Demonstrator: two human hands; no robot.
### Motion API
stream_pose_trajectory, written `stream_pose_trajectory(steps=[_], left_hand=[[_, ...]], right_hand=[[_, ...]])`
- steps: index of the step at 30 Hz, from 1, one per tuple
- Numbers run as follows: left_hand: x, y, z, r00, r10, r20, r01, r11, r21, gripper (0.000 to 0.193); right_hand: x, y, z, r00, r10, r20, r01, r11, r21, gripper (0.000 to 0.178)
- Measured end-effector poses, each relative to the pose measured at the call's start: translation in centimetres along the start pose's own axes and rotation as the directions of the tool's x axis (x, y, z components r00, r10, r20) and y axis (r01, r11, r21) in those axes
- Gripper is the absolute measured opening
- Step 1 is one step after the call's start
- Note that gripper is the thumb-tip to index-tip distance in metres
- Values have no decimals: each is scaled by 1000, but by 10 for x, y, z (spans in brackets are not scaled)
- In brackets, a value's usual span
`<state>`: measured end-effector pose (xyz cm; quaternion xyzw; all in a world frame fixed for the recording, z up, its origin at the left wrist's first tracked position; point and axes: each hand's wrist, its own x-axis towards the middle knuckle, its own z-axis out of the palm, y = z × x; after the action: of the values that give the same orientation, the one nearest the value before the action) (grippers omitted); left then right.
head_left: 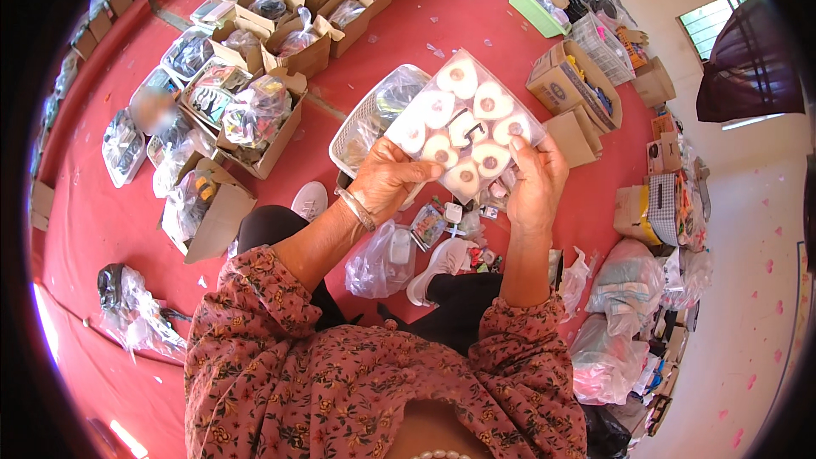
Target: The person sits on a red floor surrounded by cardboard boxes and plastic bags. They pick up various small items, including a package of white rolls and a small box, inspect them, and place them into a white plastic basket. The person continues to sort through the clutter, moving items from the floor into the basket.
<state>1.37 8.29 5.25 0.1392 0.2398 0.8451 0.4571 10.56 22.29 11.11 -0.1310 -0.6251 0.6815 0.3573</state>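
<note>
Both my hands hold up a clear, flat, square pack [466, 129] by its near corners, tilted in front of me. Inside lie several white rounded pieces with brownish round centres; their kind I cannot make out. A dark mark runs across the middle of the pack. My left hand [389, 180] pinches the left corner, thumb on top, with a bracelet at the wrist. On the right corner, my right hand [537, 183] grips with its thumb over the face. Beneath the pack stands a white basket [344, 132] of plastic-wrapped goods, partly hidden.
Small packaged items [427, 228] and a clear plastic bag [381, 259] lie by my shoes on the red floor [425, 25]. Cardboard boxes [302, 58] and baskets of bagged goods line the left and far side. More boxes [578, 85] and full bags [627, 276] stand along the right wall.
</note>
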Motion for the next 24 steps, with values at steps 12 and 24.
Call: stream_pose_trajectory(steps=[12,24], left_hand=[[-3,-3,5,992,110,68,-108,994,-28,55],[-4,7,-1,914,392,108,-400,822,404,36]], right_hand=[[-4,-3,-4,997,-67,37,70,992,-106,11],[8,29,-26,949,177,260,-223,962,159,34]])
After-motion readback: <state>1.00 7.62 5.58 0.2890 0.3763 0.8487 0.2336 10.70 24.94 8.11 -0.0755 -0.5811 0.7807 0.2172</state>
